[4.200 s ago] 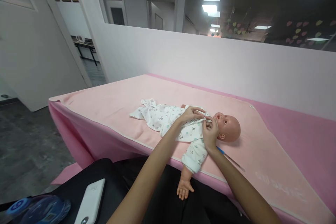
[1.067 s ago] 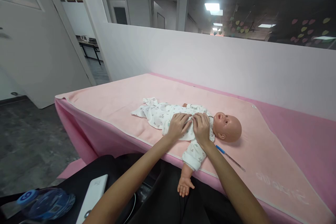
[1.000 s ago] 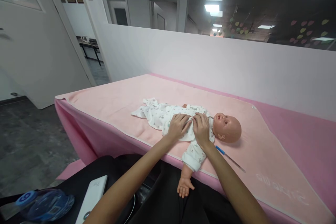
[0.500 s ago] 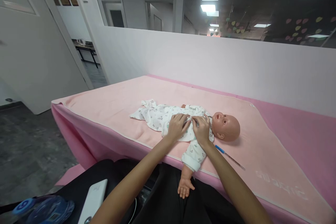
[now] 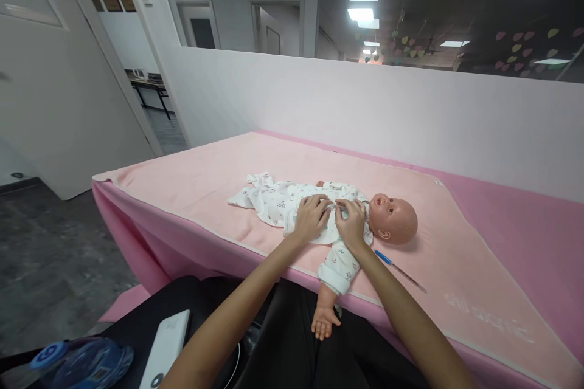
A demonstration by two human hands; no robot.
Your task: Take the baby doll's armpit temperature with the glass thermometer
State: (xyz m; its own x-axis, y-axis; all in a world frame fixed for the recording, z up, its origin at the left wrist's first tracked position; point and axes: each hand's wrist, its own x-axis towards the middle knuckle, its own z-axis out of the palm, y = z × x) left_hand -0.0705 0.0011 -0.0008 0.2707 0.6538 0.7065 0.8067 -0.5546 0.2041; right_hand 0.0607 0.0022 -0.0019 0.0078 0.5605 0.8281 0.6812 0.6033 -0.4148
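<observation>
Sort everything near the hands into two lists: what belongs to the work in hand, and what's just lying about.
In use:
Doll, lying face up
Printed top, held at the front by the left hand and right hand
Light pink blanket, under the doll

Apparently just lying about:
Blue-ended pen, untouched
Bottle
White device, perhaps a power bank

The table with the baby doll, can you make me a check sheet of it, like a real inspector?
Surface: pale pink cloth, a few wrinkles
Things in hand: doll on its back in printed white clothes, one arm over the near edge
Clutter: blue-ended stick near its head; bottle and white device on a black surface
Hands: left hand and right hand pinch the clothes' front
Cables: thin white cord near the device
Surroundings: white wall behind, door at left
</observation>
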